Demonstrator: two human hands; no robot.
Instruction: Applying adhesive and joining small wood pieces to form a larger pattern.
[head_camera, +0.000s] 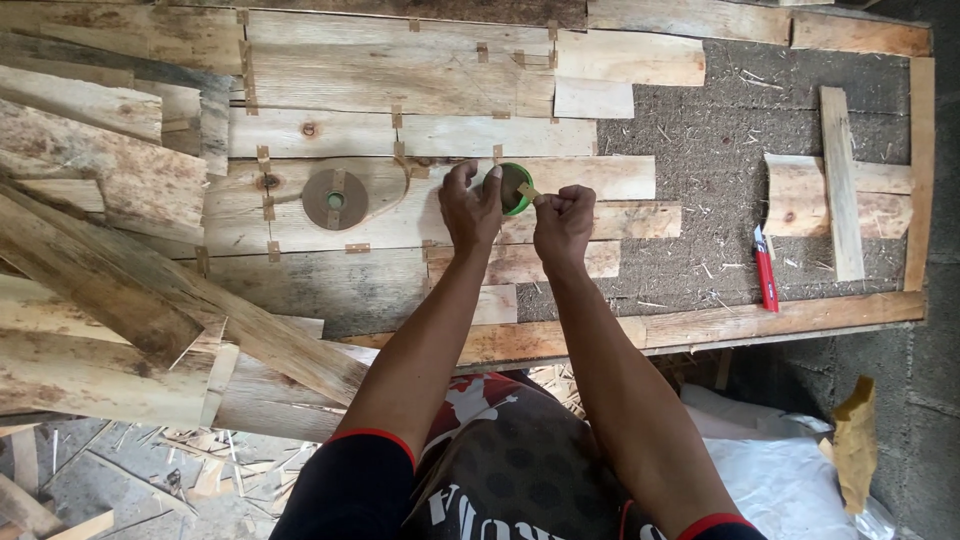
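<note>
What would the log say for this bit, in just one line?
left hand: holds tape roll on boards | right hand: pinches tape end | spare roll left | red cutter right

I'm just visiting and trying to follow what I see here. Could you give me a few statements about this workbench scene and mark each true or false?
1. The left hand rests on a green-cored tape roll. True.
2. The right hand holds a hammer. False: it pinches a short brown tape end.
3. A red utility knife lies on the board to the right of the hands. True.
4. The larger brown tape roll is stacked on the knife. False: it lies flat on the veneer sheets, left of the hands.
</note>
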